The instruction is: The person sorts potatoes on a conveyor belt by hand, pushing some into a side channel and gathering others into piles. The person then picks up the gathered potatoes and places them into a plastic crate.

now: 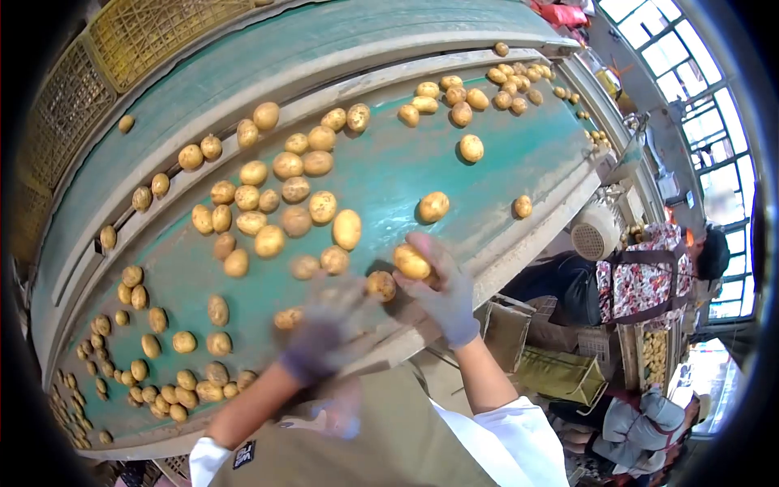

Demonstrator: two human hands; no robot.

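Observation:
Many potatoes lie scattered over a green conveyor belt (389, 207). My right hand (448, 294), in a pale glove, grips a yellow potato (411, 261) between thumb and fingers just over the belt's near side. A browner potato (380, 286) rests on the belt between my two hands. My left hand (324, 329), also gloved, is smeared by motion above the near part of the belt, so its fingers do not show clearly. Close to it are a potato (288, 318) on its left and another potato (334, 260) beyond its fingertips.
A raised rail (324, 88) divides this belt from a second green belt (243, 61) behind it. Yellow crates (154, 36) stand at the far left. To the right are a motor (596, 230), a green crate (560, 375) and two other people (649, 280).

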